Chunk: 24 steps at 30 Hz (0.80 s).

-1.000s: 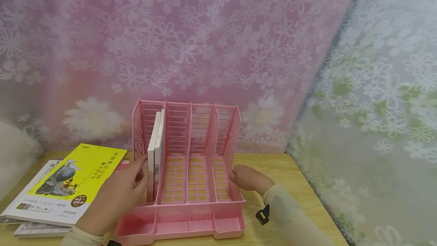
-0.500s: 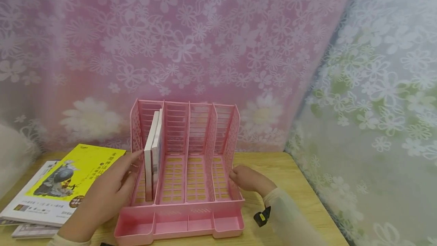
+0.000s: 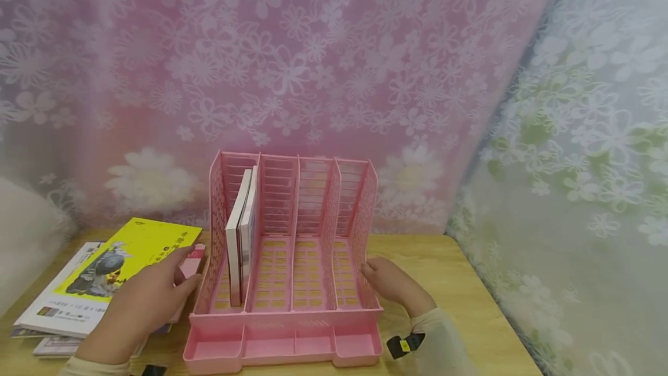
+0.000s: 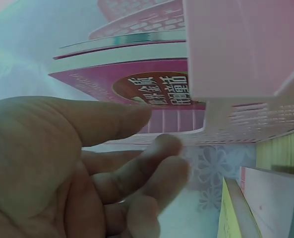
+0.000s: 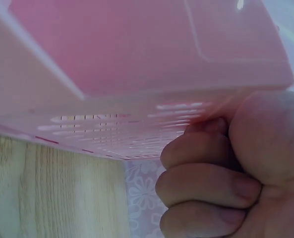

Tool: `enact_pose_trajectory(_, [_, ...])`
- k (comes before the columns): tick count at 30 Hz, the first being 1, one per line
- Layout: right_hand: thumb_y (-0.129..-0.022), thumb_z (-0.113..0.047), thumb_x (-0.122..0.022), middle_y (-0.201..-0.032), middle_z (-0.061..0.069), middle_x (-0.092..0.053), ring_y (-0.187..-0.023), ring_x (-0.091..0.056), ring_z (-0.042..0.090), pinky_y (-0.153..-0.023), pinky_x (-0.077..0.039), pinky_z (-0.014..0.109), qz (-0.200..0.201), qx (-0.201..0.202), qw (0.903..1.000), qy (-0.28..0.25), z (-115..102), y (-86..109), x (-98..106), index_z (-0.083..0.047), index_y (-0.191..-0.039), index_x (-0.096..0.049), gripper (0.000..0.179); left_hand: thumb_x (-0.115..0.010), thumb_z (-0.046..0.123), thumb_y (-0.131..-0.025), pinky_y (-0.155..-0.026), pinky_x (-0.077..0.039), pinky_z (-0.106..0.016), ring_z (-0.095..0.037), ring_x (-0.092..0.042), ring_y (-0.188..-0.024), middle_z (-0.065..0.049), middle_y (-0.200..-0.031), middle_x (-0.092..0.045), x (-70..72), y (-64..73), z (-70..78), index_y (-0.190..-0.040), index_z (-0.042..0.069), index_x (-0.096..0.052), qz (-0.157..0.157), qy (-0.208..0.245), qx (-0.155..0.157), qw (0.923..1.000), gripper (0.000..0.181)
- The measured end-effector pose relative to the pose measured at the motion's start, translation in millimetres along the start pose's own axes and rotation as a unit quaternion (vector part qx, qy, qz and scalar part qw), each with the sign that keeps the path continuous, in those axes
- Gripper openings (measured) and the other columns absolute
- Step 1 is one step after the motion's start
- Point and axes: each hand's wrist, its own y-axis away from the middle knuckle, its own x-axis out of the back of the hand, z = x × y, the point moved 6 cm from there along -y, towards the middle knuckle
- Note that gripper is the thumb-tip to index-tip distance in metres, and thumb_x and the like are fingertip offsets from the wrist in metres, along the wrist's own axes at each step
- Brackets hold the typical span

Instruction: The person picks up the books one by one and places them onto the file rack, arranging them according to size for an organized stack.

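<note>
Pink rack (image 3: pixel 284 325) stands on the wooden table (image 3: pixel 443 260), its right wall (image 3: pixel 367 213) pinched by the right hand (image 3: pixel 395 284); the left hand (image 3: pixel 148 295), fingers relaxed, holds nothing. Two books (image 3: pixel 236 263) stand in the rack's leftmost compartment (image 3: pixel 222 292), the head view showing pale edges, the left wrist view one magenta cover (image 4: pixel 99 82).

Reading or study corner, most likely in a home. Recognizable by a wood-grain table (image 3: pixel 438 263), a pink desktop book rack (image 3: pixel 330 237) with shallow front trays (image 3: pixel 268 342), and a loose pile of Chinese-titled books (image 3: pixel 104 286) alongside; homelike also in flower-patterned hangings (image 3: pixel 292 74) (pink behind, pale with green at right) close around two sides of the tabletop.
</note>
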Motion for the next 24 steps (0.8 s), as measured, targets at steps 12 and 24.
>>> enact_pose_trajectory(12, [-0.112,-0.024,-0.041,-0.113,0.008,-0.072,-0.113,-0.066,0.03,-0.103,-0.047,0.056,0.045,0.0,0.9989,0.014,5,6.5,-1,-0.007,-0.121,-0.073,0.038,-0.072,0.028,-0.096,-0.055,-0.042,-0.036,-0.016,-0.055,-0.053,0.003,-0.088,-0.068,-19.2,-8.0,-4.6,-0.125,0.012,-0.073,-0.027,-0.007,-0.002,0.9996,0.033])
enact_pose_trajectory(24, [-0.112,-0.021,-0.04,-0.064,0.001,-0.039,-0.057,-0.033,0.015,-0.06,-0.034,0.034,0.039,0.011,0.9991,0.015,1,3.2,-5,-0.01,-0.071,-0.044,0.043,-0.074,0.032,-0.095,-0.057,-0.045,-0.036,-0.018,-0.057,-0.059,0.002,-0.088,-0.067,-21.9,-11.2,-8.5,-0.128,0.009,-0.068,-0.037,-0.008,0.022,0.999,0.041])
